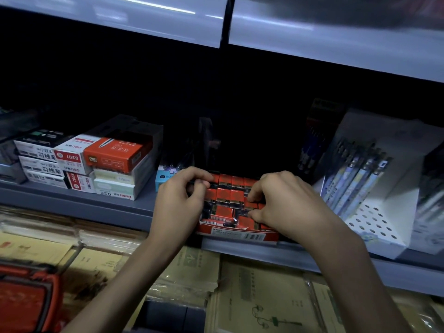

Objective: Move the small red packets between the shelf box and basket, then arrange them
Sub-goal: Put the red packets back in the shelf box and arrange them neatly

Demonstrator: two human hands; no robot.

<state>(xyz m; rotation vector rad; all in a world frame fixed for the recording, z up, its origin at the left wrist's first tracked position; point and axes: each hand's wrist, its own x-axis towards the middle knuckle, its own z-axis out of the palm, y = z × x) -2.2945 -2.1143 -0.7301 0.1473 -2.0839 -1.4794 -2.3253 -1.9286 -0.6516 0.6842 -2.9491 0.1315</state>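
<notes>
A red open-topped shelf box point(240, 234) stands at the front edge of the grey shelf, filled with several small red packets point(224, 195) in rows. My left hand point(179, 203) is over the box's left side, fingers curled, pinching a packet at the back left. My right hand point(286, 203) covers the box's right side, its fingertips curled onto packets in the middle rows. A red basket point(26, 294) sits at the lower left, blurred, its contents not visible.
Stacked stationery boxes point(96, 162) stand left of the red box. A white display stand with pens point(374, 188) is on the right. An upper shelf edge point(336, 44) overhangs. Wrapped paper pads and envelopes point(240, 296) lie on the level below.
</notes>
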